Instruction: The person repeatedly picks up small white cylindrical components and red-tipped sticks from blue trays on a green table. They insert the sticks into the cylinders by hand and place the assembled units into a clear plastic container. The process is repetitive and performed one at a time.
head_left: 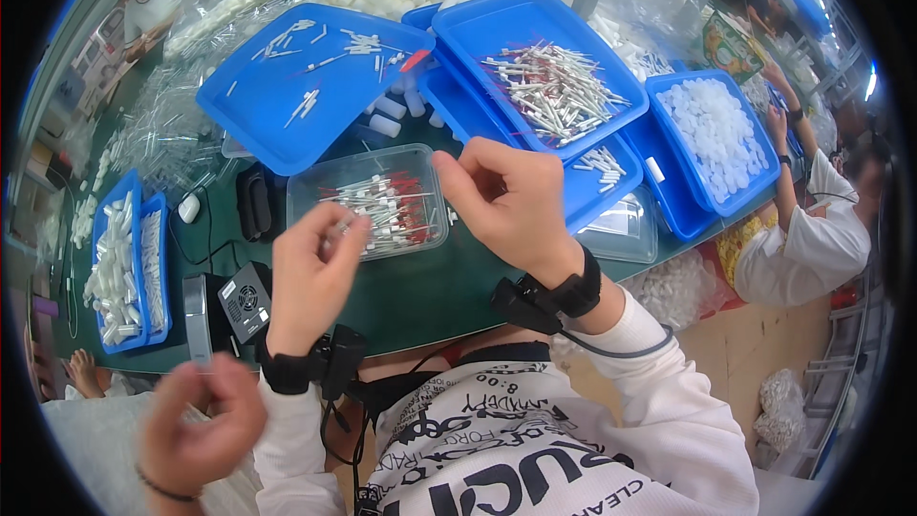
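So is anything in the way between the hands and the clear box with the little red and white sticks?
Nothing visible is in the way. The left hand is at the near edge of the clear box, holding a small piece over it. The right hand is raised beside the box's right side. The sticks lie uncovered inside.

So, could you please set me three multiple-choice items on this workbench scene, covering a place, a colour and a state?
1. Where is the clear box of red-and-white sticks?
A. on the floor
B. just beyond the left hand
C. inside a blue tray

2. What colour is the table?
A. dark green
B. yellow
C. white

3. How is the right hand held?
A. flat on the table
B. fingers curled, raised above the table
C. gripping a tray

Answers: 1 B, the box sits right past the fingers; 2 A, the bare surface shows green; 3 B, the fingers bend inward, off the surface.
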Demonstrator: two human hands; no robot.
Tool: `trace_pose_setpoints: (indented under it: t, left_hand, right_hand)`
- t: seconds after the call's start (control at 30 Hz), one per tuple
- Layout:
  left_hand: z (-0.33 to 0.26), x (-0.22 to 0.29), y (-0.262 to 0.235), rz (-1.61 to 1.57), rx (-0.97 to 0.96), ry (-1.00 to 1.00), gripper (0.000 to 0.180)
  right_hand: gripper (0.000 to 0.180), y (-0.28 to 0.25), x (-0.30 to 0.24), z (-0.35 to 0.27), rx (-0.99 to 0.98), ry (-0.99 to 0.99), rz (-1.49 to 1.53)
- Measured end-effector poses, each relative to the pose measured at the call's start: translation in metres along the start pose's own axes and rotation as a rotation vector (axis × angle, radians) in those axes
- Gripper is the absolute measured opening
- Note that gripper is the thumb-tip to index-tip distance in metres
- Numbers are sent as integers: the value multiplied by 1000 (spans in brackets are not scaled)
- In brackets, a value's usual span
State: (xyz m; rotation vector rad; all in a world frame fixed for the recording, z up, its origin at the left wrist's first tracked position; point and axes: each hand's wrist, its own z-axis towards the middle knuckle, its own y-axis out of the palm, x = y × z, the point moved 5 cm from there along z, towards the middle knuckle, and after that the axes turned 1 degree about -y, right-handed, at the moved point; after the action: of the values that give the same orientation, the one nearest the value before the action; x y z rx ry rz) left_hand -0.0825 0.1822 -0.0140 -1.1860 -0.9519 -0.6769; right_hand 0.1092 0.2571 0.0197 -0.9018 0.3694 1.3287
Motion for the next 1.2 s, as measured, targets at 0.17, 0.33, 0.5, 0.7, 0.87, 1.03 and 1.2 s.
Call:
trace_pose_setpoints:
  t: [0.17,0.33,0.5,0.7,0.87,1.03,1.2]
  left_hand:
    - [-28,41,44,104,-585,116,42]
    - [-41,51,78,127,-637,319,55]
    - [-44,48,86,4,-768,189,46]
    - [-49,57,85,-21,-684,193,45]
    - [-44,47,88,-1,-720,178,48]
    - [-46,46,83,69,-714,214,60]
    - [-51,49,56,209,-520,240,57]
  right_hand:
    - [28,3,-13,-1,68,65,161]
    - [31,5,-31,-9,131,73,330]
    - [32,7,-25,-22,49,496,1036]
    - [32,11,-12,-26,-14,539,866]
    - [31,7,-15,-26,93,410,716]
    - [36,9,-16,-34,40,599,1012]
    - [31,3,7,-46,61,705,1147]
